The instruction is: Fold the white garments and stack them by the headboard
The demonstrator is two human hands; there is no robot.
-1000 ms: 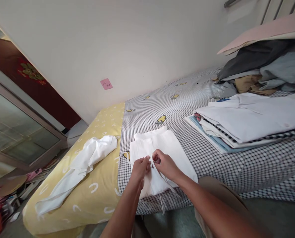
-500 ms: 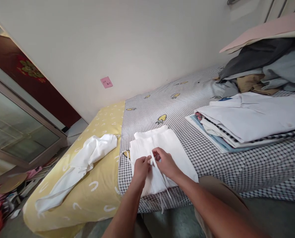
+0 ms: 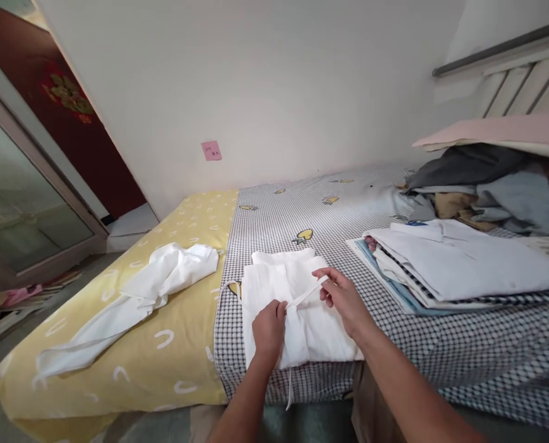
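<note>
While a folded white garment [image 3: 318, 335] lies on the checked bedding [image 3: 286, 212], the head view shows a narrow white tie [image 3: 307, 293] slanting across it, its long axis rising rightward from the left hand [image 3: 269, 327], which pinches the lower part, to the right hand [image 3: 347, 299], gripping the upper end. Left of the garment lies a rumpled white cloth [image 3: 163, 280]; right, stacked folded clothes [image 3: 477, 264]. No container shows beside it.

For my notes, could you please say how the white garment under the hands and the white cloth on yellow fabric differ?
The garment is folded into a rough rectangle; the cloth lies crumpled and elongated. The garment rests on checked fabric, the cloth on yellow fabric. Both are white.
</note>
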